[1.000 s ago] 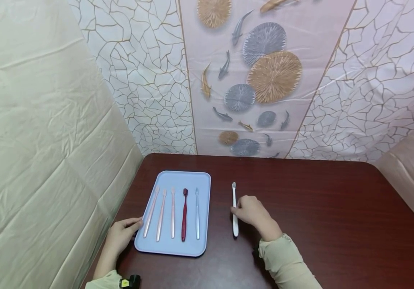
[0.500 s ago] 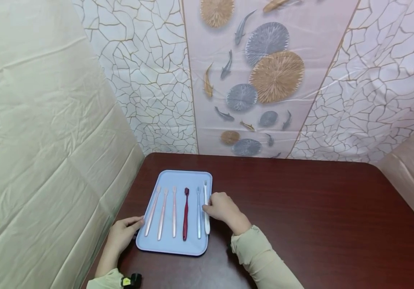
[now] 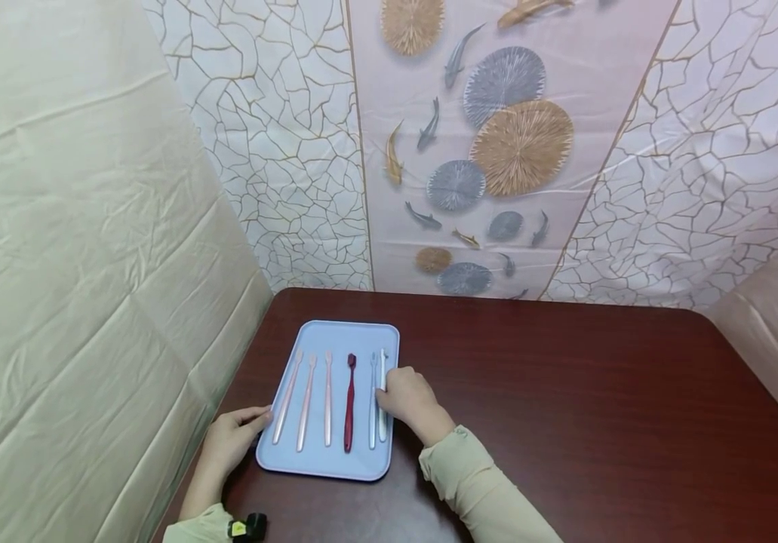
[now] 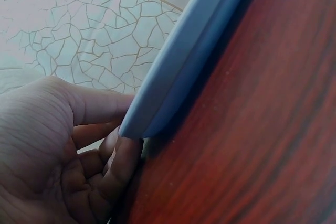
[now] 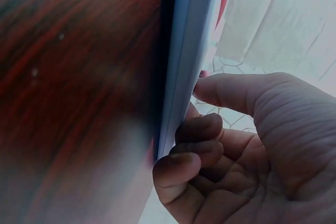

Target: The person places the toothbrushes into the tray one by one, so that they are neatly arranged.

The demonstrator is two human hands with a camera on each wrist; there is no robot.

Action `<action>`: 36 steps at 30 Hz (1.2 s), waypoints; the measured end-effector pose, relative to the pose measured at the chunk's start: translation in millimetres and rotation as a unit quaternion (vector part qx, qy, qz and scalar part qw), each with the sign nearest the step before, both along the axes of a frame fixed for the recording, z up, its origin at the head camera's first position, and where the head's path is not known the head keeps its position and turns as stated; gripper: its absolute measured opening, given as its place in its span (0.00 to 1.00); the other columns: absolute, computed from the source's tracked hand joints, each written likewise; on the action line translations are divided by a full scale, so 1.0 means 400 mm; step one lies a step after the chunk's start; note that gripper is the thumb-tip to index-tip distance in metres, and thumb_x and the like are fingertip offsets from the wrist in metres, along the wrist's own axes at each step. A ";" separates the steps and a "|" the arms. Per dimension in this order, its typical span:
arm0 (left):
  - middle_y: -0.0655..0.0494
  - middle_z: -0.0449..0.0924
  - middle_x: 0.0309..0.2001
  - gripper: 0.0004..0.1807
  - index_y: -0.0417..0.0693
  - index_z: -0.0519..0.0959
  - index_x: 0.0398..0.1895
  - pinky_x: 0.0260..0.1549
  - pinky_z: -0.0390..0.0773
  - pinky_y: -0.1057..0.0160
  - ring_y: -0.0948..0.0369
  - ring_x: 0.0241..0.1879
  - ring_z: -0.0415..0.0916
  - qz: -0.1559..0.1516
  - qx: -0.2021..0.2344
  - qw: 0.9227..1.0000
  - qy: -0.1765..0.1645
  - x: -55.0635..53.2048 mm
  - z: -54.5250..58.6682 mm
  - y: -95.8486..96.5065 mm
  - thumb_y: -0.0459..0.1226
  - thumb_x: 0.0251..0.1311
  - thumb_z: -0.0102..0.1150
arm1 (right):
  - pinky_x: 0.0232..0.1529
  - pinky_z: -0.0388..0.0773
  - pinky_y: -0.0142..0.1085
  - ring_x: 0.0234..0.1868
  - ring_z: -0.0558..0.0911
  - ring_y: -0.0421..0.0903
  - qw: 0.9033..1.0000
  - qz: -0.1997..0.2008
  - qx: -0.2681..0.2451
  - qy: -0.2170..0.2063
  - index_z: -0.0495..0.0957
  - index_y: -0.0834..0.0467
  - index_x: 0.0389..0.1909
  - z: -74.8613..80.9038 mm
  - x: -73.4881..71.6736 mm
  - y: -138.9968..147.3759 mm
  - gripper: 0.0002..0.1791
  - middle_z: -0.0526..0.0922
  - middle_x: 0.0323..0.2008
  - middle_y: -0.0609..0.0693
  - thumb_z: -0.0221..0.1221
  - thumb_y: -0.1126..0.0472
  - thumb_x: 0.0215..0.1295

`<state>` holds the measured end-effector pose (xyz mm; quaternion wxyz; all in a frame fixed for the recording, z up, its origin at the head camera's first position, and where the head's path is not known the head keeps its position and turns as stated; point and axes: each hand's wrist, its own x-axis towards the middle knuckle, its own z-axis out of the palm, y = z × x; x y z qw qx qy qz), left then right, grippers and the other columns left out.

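Observation:
On a light blue tray lie several toothbrushes side by side, heads pointing away from me. Three pale pink toothbrushes are on the left, then a dark red toothbrush and a light blue toothbrush. My right hand pinches a white toothbrush over the tray's right side, close beside the blue one. In the right wrist view the tray's edge hides that brush from the curled fingers. My left hand grips the tray's left rim, its thumb above and fingers below.
The tray sits at the left of a dark red-brown wooden table. Pale cloth hangs along the left, and a patterned curtain stands behind the far edge. A black wrist camera is by the left sleeve.
My right hand has carried the white toothbrush left from the bare table onto the tray's right side, then slightly closer to the blue one. The left hand stays at the tray's rim.

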<state>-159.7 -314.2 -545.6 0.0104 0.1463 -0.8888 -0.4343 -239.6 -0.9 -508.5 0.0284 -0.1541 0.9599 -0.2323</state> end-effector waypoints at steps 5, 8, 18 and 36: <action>0.50 0.87 0.45 0.18 0.48 0.88 0.50 0.46 0.79 0.50 0.52 0.48 0.82 -0.002 -0.047 0.999 0.024 0.005 0.000 0.000 0.49 0.64 0.65 | 0.15 0.69 0.33 0.13 0.71 0.39 1.000 0.003 -0.001 -0.013 0.73 0.55 0.12 0.002 0.006 0.001 0.22 0.72 0.11 0.47 0.63 0.55 0.67; 0.54 0.88 0.41 0.16 0.49 0.88 0.48 0.41 0.79 0.57 0.56 0.43 0.83 0.005 -0.046 0.997 0.054 0.004 -0.001 0.002 0.47 0.63 0.68 | 0.15 0.69 0.33 0.13 0.71 0.40 1.000 0.004 0.000 -0.006 0.73 0.55 0.12 0.005 0.007 0.003 0.23 0.72 0.11 0.47 0.63 0.54 0.67; 0.58 0.87 0.36 0.13 0.51 0.89 0.45 0.32 0.77 0.67 0.64 0.35 0.81 0.011 -0.029 0.996 0.082 0.008 0.000 0.008 0.44 0.59 0.71 | 0.14 0.67 0.33 0.12 0.69 0.39 1.000 0.011 -0.007 -0.004 0.72 0.54 0.12 0.010 0.015 0.011 0.23 0.70 0.10 0.46 0.63 0.56 0.66; 0.57 0.88 0.36 0.13 0.52 0.89 0.44 0.32 0.77 0.65 0.63 0.34 0.80 0.014 -0.033 0.997 0.065 0.004 -0.008 0.013 0.45 0.59 0.71 | 0.15 0.66 0.33 0.13 0.66 0.38 1.000 0.019 -0.018 0.016 0.70 0.53 0.12 0.014 0.027 0.036 0.23 0.66 0.10 0.44 0.63 0.55 0.67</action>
